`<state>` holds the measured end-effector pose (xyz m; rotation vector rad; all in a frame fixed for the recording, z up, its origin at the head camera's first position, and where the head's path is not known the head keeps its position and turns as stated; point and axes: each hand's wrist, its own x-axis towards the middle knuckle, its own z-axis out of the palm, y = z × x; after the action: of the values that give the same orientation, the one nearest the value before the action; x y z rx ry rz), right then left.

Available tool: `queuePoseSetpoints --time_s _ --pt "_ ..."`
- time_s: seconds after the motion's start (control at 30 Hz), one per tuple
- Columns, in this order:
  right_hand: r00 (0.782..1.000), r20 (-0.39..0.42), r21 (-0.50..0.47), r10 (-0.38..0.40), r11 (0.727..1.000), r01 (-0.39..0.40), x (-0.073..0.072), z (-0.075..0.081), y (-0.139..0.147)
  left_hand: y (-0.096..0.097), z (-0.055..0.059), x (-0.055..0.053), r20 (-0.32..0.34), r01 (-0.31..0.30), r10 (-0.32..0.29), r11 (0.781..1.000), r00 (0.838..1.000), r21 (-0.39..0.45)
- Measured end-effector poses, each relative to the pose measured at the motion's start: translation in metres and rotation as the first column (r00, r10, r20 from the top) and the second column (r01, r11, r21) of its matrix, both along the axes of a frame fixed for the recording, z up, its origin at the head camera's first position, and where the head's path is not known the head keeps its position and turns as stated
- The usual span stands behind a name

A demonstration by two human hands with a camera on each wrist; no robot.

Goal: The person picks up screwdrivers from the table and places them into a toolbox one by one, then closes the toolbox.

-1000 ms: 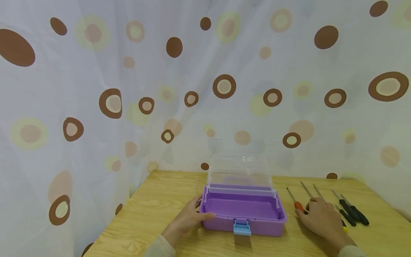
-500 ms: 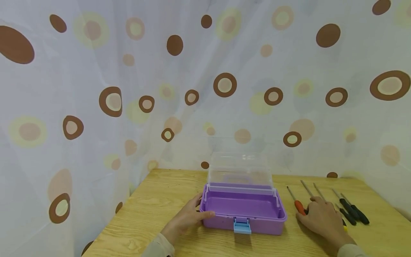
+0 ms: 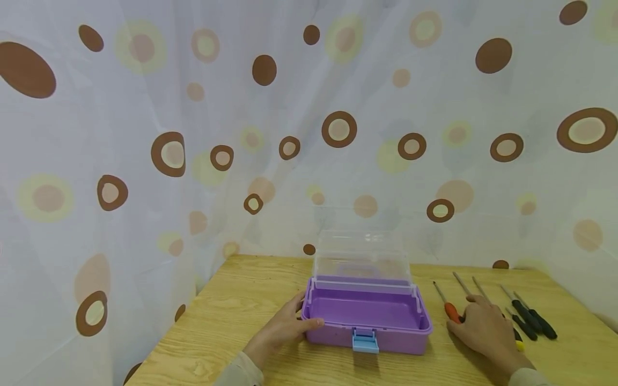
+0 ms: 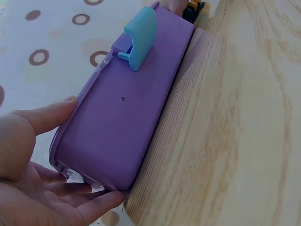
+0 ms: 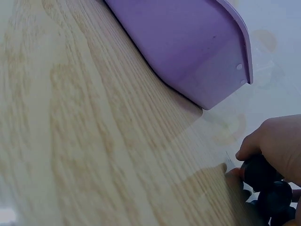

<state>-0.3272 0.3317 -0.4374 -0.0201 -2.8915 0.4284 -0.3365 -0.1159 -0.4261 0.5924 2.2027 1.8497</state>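
At the near side, we find the left hand (image 3: pixel 284 327) at the left front corner of the purple box (image 3: pixel 329 335), its thumb laid on the front rim and its fingers slightly spread against the end wall, so that it holds the corner between them. The right hand (image 3: pixel 485 328) lies over the tools right of the box, fingers bent downward, thumb at a black handle end (image 5: pixel 258 172); we cannot tell whether the fingers have closed on any tool. The blue latch (image 3: pixel 365 341) juts from the front wall; a tool carried low across it could catch. The box sits flat on the table (image 3: pixel 232 305) between both hands; uneven pressure on the rim could tip or slide it, as we judge it light. Just beside the right thumb lies a red screwdriver (image 3: pixel 451 312); farther right lie three black screwdrivers (image 3: pixel 542 324), close enough that disturbing one could roll its neighbours. At the rear, the clear lid (image 3: pixel 362 257) leans back, and a knock to the box could drop it onto the fingers. We note these limits: the right hand covers the tools beneath it, leaving a yellow handle end (image 3: pixel 520 346) and two shafts (image 3: pixel 462 283) showing; the right wrist view cuts that hand off; the box partly covers the left fingers in the left wrist view; the lid's top edge fades into the spotted curtain (image 3: pixel 289 107)
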Motion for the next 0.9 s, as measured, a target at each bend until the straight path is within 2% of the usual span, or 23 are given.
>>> queuePoseSetpoints --time_s 0.47,0.9 --pt "0.999 -0.053 -0.034 0.004 0.999 -0.006 0.0031 0.0057 0.0013 -0.0002 -0.0003 0.0001 0.004 -0.022 0.022 1.000 1.000 -0.009" --pt "0.985 -0.174 0.002 -0.021 1.000 0.021 0.0012 0.0067 0.0037 -0.0008 0.0001 0.0014 0.026 -0.026 0.026 1.000 0.999 -0.008"
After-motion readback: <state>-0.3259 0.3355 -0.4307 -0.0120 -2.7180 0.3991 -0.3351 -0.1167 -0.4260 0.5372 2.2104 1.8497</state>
